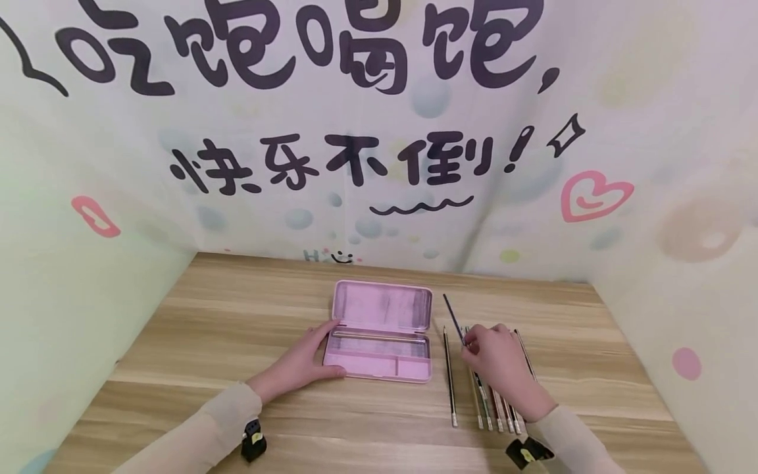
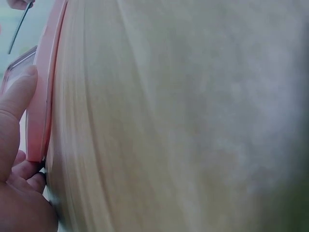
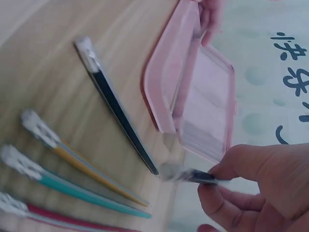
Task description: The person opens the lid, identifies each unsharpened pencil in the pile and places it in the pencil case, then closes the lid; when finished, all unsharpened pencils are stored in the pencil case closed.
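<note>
A pink pencil case (image 1: 367, 364) lies on the table with its lid (image 1: 381, 306) raised at the back. One pencil (image 1: 379, 336) lies lengthwise in its rear compartment. My left hand (image 1: 299, 362) holds the case's left end; in the left wrist view the thumb (image 2: 21, 94) lies over the rim, with fingers at the case's lower corner. Right of the case, my right hand (image 1: 503, 365) pinches a dark pencil (image 1: 453, 318) between thumb and forefinger, above several pencils on the table. The right wrist view shows the held pencil's pale, blurred end (image 3: 171, 171) towards the case.
A black pencil (image 1: 450, 382) lies between the case and the other pencils (image 1: 487, 405), which sit side by side partly under my right hand. Behind the wooden table (image 1: 266, 289) hangs a printed cloth (image 1: 355, 118); pale walls stand left and right.
</note>
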`<state>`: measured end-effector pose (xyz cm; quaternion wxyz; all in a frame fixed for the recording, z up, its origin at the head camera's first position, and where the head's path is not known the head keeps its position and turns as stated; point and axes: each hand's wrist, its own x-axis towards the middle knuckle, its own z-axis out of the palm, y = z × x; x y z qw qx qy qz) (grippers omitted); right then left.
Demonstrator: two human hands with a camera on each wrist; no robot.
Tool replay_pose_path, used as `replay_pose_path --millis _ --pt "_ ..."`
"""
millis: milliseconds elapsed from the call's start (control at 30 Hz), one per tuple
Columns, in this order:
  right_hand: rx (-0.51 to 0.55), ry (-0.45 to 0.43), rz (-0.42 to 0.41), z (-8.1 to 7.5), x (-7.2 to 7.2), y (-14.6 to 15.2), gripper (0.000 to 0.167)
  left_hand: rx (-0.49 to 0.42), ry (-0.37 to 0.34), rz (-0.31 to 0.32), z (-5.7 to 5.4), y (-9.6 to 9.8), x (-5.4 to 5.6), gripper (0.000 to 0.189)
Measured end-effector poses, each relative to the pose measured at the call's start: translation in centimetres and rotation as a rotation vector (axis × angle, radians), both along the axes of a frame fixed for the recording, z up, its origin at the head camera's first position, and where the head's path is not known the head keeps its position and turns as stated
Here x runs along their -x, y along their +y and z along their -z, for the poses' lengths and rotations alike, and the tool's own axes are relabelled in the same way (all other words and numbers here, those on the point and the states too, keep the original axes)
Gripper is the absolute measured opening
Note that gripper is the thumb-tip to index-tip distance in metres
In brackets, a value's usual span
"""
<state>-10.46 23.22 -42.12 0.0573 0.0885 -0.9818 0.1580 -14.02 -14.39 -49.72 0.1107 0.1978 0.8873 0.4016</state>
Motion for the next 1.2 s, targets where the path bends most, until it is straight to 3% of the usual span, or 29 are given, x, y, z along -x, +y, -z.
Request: replay_pose_path --millis 200,400,833,1200 --pt "0.042 -0.041 -0.047 -0.3 1.3 0.3 0.004 0.006 -0.014 -0.009 -0.1 -0.1 -0.1 0.102" --pt "0.070 -0.084 -0.070 -1.1 1.8 0.1 0.008 0.005 -0.016 -0.012 -0.1 -0.1 0.0 0.101" --pt "0.070 -0.054 -0.190 -2.7 3.2 -0.7 0.012 0.015 -0.020 -0.011 -0.3 -0.2 0.2 0.101" --pt "0.032 -0.065 -0.300 -2.5 4.6 -2.3 0.004 0.022 -0.032 -0.013 -0.2 -0.1 0.2 0.101"
